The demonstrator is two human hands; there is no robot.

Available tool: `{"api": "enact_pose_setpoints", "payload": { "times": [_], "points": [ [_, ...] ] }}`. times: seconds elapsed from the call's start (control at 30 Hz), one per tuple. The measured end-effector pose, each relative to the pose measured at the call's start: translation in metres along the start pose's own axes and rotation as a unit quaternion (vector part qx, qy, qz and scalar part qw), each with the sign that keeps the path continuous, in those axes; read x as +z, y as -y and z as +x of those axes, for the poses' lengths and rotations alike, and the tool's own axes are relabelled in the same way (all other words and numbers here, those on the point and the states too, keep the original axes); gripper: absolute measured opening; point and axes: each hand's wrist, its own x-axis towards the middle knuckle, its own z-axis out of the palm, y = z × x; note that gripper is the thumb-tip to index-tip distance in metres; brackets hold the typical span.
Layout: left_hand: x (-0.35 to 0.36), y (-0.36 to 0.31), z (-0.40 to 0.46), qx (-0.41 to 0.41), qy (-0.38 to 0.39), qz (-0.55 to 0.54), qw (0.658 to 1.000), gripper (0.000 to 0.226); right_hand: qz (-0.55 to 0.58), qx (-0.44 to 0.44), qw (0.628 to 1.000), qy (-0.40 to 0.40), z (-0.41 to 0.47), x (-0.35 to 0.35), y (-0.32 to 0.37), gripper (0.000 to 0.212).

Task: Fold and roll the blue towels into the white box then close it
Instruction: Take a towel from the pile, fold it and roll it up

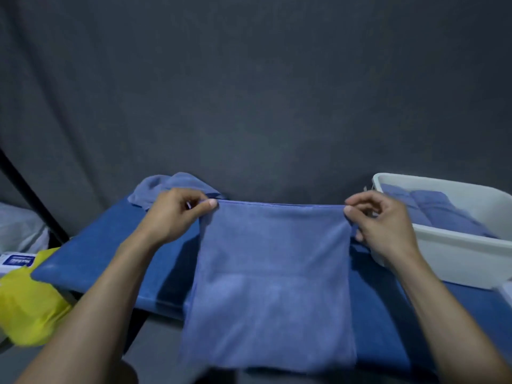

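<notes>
A blue towel [271, 286] hangs stretched between my hands above the blue table [97, 259], its lower part draping over the near edge. My left hand [174, 214] pinches the towel's upper left corner. My right hand [385, 223] pinches the upper right corner. A white box [454, 259] stands on the table at the right with rolled blue towels [432, 212] inside. Another crumpled blue towel [171, 184] lies at the table's far left behind my left hand.
A dark grey curtain hangs right behind the table. A yellow bag [30, 300] and a white packet with blue print [16, 261] sit left of the table. A black pole [30, 195] slants at the left. A white edge [507, 292], perhaps the lid, shows at the right border.
</notes>
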Motion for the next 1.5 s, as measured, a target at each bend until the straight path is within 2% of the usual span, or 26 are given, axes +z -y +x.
{"api": "enact_pose_setpoints", "payload": {
  "times": [0.17,0.27,0.33,0.4,0.5,0.53,0.57,0.63,0.67,0.7,0.8,0.87,0.93,1.07,1.27,1.5],
  "points": [
    [0.025,0.018,0.018,-0.067,-0.001,0.085,0.994,0.032,0.049,0.097,0.994,0.003,0.020,0.023,-0.034,0.016],
    [0.040,0.016,0.024,-0.131,0.003,0.003,0.991,0.037,0.071,0.117,0.991,0.001,0.029,0.030,-0.045,0.018],
    [0.049,0.015,0.029,-0.170,-0.014,-0.094,0.981,0.030,0.065,0.107,0.992,-0.005,0.034,0.036,-0.050,0.023],
    [0.054,0.017,0.033,-0.195,-0.013,-0.152,0.969,0.013,0.010,0.073,0.997,0.019,0.038,0.039,-0.055,0.027],
    [0.054,0.024,0.032,-0.188,0.019,-0.083,0.978,0.042,-0.070,0.059,0.990,0.109,0.034,0.039,-0.055,0.043],
    [0.052,0.026,0.030,-0.176,0.010,-0.052,0.983,0.045,-0.115,0.047,0.984,0.125,0.031,0.037,-0.055,0.043],
    [0.049,0.026,0.026,-0.166,0.001,-0.034,0.986,0.041,-0.172,0.029,0.975,0.136,0.026,0.035,-0.052,0.037],
    [0.041,0.026,0.016,-0.146,0.005,-0.017,0.989,0.018,-0.253,0.011,0.955,0.154,0.013,0.027,-0.047,0.015],
    [0.037,0.024,0.009,-0.140,0.027,-0.013,0.990,0.007,-0.280,0.017,0.946,0.164,0.006,0.022,-0.044,0.008],
    [0.034,0.022,0.001,-0.135,0.056,-0.014,0.989,0.007,-0.310,0.031,0.934,0.178,-0.002,0.016,-0.041,0.006],
    [0.022,0.019,-0.027,-0.161,0.196,-0.009,0.967,0.014,-0.376,0.101,0.892,0.231,-0.027,0.001,-0.039,0.022],
    [0.019,0.024,-0.045,-0.190,0.287,0.008,0.939,0.024,-0.341,0.176,0.884,0.265,-0.047,-0.006,-0.040,0.031],
    [0.021,0.029,-0.061,-0.209,0.332,0.017,0.920,0.032,-0.294,0.236,0.880,0.289,-0.065,-0.008,-0.039,0.033],
    [0.027,0.036,-0.077,-0.217,0.286,0.049,0.932,0.029,-0.260,0.274,0.883,0.277,-0.084,-0.017,-0.035,0.032],
    [0.033,0.045,-0.096,-0.171,0.229,0.068,0.956,0.031,-0.244,0.290,0.874,0.304,-0.104,-0.020,-0.031,0.029],
    [0.025,0.047,-0.103,-0.153,0.225,0.136,0.953,0.037,-0.255,0.324,0.870,0.269,-0.109,-0.032,-0.034,0.024]
  ]
}}
